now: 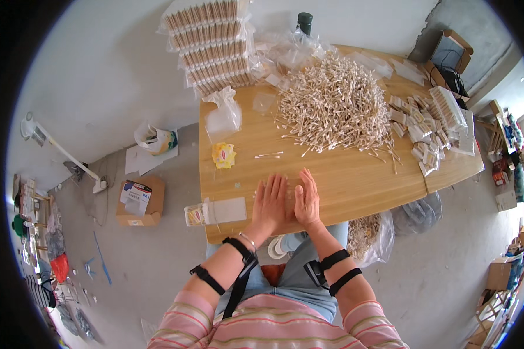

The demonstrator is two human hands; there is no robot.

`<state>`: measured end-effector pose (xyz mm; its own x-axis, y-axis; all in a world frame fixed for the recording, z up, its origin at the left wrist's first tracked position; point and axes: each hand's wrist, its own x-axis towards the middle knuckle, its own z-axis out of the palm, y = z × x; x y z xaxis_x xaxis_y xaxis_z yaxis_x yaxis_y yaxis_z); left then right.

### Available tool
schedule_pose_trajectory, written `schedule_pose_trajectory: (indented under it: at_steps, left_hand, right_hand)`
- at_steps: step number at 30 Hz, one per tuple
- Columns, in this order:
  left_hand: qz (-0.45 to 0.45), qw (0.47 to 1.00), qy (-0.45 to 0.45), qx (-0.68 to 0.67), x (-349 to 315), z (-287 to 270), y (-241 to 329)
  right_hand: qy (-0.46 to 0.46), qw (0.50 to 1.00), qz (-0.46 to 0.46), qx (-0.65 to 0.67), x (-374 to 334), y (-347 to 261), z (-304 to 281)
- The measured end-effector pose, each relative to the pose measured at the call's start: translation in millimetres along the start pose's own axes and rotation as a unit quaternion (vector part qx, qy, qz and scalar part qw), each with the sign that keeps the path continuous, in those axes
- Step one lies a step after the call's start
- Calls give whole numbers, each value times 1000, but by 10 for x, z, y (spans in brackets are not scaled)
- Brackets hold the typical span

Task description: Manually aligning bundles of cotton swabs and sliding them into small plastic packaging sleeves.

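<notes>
My left hand lies palm down near the table's front edge, its fingers stretched out. Close beside it, my right hand is tilted toward its edge with the fingers extended and the thumb toward the left hand. A narrow gap separates the two; anything under the palms is hidden. Beyond the hands spreads a big heap of loose cotton swabs. A few stray swabs rest on the wood ahead of my left hand. To its left is a clear plastic bag beside a small plastic box with a yellow label.
Yellow labels and clear bags sit at the table's left. Bundled swabs are stacked at the back left. Small swab packs pile up at the right. Below the front edge hangs a bag of swabs.
</notes>
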<state>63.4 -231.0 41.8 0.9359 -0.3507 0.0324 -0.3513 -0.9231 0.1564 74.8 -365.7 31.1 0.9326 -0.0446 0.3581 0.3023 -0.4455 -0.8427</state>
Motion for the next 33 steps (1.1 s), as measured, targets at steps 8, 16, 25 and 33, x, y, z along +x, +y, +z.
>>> schedule_pose_trajectory:
  at_steps: [8,16,25,33]
  left_hand:
    - [-46,999,0,24,174,27,3]
    - [-7,995,17,-95,-197,-43,-22]
    - [-112,886,277,-356,-308,59,-305]
    - [-185,766,304,-535,-343,122,-408]
  right_hand:
    - [3,1000,1,11,2,-13,-22]
    - [10,998,31,57,6,0,-41]
    - [-92,995,-30,-21,5,-139,365]
    - [-159,952,-58,-256,-131,-347,417]
